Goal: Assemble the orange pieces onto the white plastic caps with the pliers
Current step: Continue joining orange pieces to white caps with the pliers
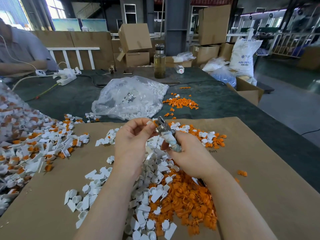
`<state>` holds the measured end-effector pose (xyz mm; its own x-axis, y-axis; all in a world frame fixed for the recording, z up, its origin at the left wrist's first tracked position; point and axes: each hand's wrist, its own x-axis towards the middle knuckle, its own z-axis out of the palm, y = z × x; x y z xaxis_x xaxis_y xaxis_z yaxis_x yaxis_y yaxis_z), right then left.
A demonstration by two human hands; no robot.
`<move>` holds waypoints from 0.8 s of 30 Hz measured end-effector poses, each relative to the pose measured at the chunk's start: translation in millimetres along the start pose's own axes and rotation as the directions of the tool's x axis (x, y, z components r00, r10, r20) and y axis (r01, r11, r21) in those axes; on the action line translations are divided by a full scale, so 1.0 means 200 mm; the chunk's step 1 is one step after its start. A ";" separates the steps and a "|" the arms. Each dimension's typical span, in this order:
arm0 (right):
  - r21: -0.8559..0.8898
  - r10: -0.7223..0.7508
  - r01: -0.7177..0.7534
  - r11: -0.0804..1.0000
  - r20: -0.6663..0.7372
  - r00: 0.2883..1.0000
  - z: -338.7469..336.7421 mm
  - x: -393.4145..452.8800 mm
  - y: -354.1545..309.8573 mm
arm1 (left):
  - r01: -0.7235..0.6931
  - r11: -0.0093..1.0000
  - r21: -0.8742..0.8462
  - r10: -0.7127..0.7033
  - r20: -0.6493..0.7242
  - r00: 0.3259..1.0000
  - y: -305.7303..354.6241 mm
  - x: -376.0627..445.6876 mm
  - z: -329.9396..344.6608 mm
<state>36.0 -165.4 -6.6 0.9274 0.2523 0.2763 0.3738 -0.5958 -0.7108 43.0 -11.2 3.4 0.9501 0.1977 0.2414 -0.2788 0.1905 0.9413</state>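
My left hand (pixel 132 141) pinches a white plastic cap (pixel 149 122) with an orange piece at its tip. The metal jaws of the pliers (pixel 161 126) close against that cap. My right hand (pixel 186 153) grips the pliers by their cloth-wrapped handle. Both hands hover above a cardboard sheet (pixel 259 170). Loose white caps (pixel 97 191) and orange pieces (pixel 190 201) lie heaped under my forearms. A pile of assembled white-and-orange parts (pixel 34 148) spreads at the left.
A clear bag of white caps (pixel 128 99) lies beyond the cardboard, with scattered orange pieces (pixel 180 103) to its right. A glass bottle (pixel 159 62) stands farther back. A power strip (pixel 66 77) and a seated person's arm (pixel 22 66) are at the far left. Cardboard boxes line the back.
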 end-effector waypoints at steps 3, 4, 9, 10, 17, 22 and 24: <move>-0.020 0.013 -0.013 1.000 0.008 1.000 0.00 0.00 0.01 | 0.004 1.000 0.004 -0.004 -0.006 1.000 0.00 0.00 0.00; -0.029 0.022 -0.021 0.999 0.015 1.000 0.01 0.00 0.01 | 0.008 1.000 -0.003 -0.008 -0.006 1.000 0.00 0.00 0.00; -0.120 0.010 -0.010 0.993 -0.002 1.000 0.02 0.01 0.01 | 0.116 0.992 -0.052 -0.116 0.012 0.993 0.03 0.00 -0.03; -0.157 0.001 -0.001 0.988 0.000 1.000 0.02 0.01 0.01 | 0.167 0.982 -0.086 -0.169 -0.013 0.986 0.04 0.01 -0.04; -0.272 0.037 -0.046 0.961 -0.038 0.999 0.00 0.00 0.02 | 0.318 0.686 -0.655 -0.622 -0.301 0.723 0.05 0.15 -0.36; -0.289 0.060 -0.081 0.954 -0.081 0.995 -0.01 0.01 0.04 | 0.064 0.509 -0.858 -0.695 -0.366 0.619 0.04 0.15 -0.54; -0.301 0.084 -0.108 0.947 -0.091 0.992 -0.01 0.01 0.05 | 0.020 0.506 -0.862 -0.688 -0.389 0.613 0.06 0.16 -0.56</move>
<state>41.2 -172.6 -11.7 0.9529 0.1306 0.2737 0.2586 -0.8215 -0.5083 54.0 104.0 -4.8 0.7192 0.3645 -0.5916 -0.2430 0.9295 0.2773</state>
